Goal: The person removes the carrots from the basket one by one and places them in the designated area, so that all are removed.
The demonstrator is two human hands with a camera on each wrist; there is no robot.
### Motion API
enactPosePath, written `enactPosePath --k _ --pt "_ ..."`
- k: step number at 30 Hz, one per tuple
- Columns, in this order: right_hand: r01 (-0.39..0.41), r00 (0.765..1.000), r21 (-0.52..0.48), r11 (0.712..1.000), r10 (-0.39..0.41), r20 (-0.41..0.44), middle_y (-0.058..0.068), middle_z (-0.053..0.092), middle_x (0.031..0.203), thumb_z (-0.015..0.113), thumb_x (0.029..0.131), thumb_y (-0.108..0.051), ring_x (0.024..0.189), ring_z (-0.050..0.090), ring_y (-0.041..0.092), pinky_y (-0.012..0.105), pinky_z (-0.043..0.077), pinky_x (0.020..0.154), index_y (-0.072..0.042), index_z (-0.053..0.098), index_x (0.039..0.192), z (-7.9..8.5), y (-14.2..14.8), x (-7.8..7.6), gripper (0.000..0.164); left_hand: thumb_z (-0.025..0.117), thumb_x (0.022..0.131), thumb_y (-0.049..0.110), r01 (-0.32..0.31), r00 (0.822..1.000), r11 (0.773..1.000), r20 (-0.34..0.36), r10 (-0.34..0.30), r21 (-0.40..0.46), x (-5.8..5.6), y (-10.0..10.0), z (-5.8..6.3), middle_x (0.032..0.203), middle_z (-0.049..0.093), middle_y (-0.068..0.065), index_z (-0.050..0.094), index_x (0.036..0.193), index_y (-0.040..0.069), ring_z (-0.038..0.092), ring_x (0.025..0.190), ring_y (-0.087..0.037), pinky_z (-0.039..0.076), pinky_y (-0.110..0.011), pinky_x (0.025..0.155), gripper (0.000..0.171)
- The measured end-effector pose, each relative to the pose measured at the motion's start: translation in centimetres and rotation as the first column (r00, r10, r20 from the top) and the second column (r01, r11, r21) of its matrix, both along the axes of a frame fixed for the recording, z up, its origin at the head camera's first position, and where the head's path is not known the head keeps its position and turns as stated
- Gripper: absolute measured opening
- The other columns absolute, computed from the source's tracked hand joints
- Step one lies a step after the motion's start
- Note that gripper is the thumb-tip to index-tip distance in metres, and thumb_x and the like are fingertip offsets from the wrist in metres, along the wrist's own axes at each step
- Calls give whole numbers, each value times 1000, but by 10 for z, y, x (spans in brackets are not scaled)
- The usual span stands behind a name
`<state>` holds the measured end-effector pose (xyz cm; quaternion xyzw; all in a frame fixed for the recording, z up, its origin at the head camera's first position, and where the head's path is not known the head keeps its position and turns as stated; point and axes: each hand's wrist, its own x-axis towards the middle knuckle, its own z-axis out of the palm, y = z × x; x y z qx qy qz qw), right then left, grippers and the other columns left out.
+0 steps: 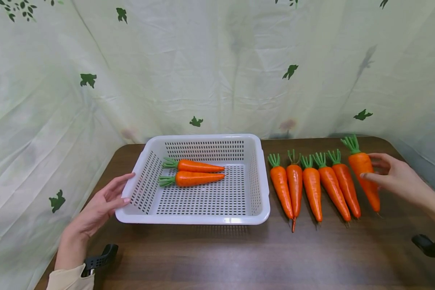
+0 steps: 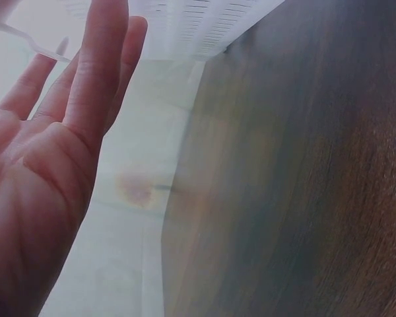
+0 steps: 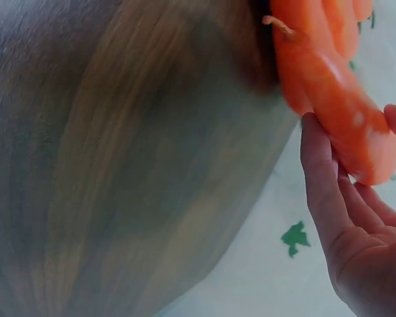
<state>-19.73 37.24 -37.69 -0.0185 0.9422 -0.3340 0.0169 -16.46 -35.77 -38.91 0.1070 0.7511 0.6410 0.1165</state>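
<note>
A white perforated plastic basket [image 1: 193, 220] stands on the table with two orange carrots [image 1: 201, 179] lying in it, green stubs to the left. At its left rim my left hand [image 1: 100, 203] holds the edge between thumb and fingers; the fingers [image 2: 96, 72] look nearly straight in the left wrist view. My right hand [image 1: 396, 177] grips a carrot [image 1: 362, 169] at its thick end, thumb on one side and fingers on the other, tip pointing down toward the table. Several more carrots [image 1: 312, 193] lie side by side between the basket and that hand, green tops to the back.
The dark wooden table [image 1: 232, 257] has rounded back corners. Pale cloth [image 1: 210, 72] with green leaf prints hangs behind it and along the sides. A black wrist strap [image 1: 100, 259] sits on the left forearm, and another black device [image 1: 431, 245] is near the right wrist.
</note>
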Motion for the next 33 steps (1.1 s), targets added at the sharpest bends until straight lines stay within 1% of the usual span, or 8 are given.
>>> enactPosePath --k 5,9,16,20,24,27,31,33 --pt "9 999 4 1000 -9 35 47 42 128 64 96 -33 96 63 47 43 58 64 19 23 142 -9 10 -7 80 53 98 5 -12 1000 1000 -5 12 -12 0 1 -1 147 40 0 31 154 24 55 119 -14 55 -44 83 63" --pt "3 998 13 1000 -4 61 48 38 129 62 98 -32 102 58 53 44 58 66 21 22 141 -15 17 -10 79 54 98 6 -28 1000 999 -8 28 -33 1 2 -1 149 37 0 31 154 26 55 120 -14 55 -44 85 64" --pt "-43 991 -4 999 43 130 49 39 128 62 98 -30 96 64 46 43 59 67 21 25 138 -23 22 -14 75 54 98 7 -32 999 999 -10 31 -37 1 2 -1 149 37 0 31 154 26 55 120 -14 55 -45 84 64" --pt "-59 986 11 998 57 159 50 35 131 60 99 -29 101 60 51 45 58 67 23 24 137 -25 23 -16 74 54 98 7 -35 999 999 -10 35 -39 2 2 -1 149 37 -1 31 154 26 55 120 -14 55 -45 84 64" --pt "-64 985 29 998 58 165 49 35 132 60 99 -30 103 59 51 44 59 67 23 25 137 -26 23 -18 74 55 98 8 -42 999 998 -7 42 -44 2 3 0 149 36 0 32 154 27 54 120 -13 55 -44 85 64" --pt "-85 984 19 996 81 157 48 36 132 60 99 -29 103 59 50 42 59 67 21 25 138 -27 23 -18 73 55 98 8 -45 999 998 -7 45 -45 2 3 0 149 36 0 32 154 27 54 120 -13 55 -44 85 64" --pt "-119 984 -5 993 118 130 46 38 131 59 99 -26 106 57 52 39 59 67 19 26 139 -30 24 -19 69 55 97 8 -49 999 998 -5 48 -43 3 3 0 149 36 0 32 154 27 54 120 -13 55 -44 85 64" --pt "-125 985 -10 992 125 116 46 39 130 60 99 -25 108 55 54 37 58 67 18 26 139 -31 24 -19 68 55 97 8 -49 999 998 -3 49 -44 3 3 0 150 36 1 32 154 27 54 120 -12 55 -43 85 64"
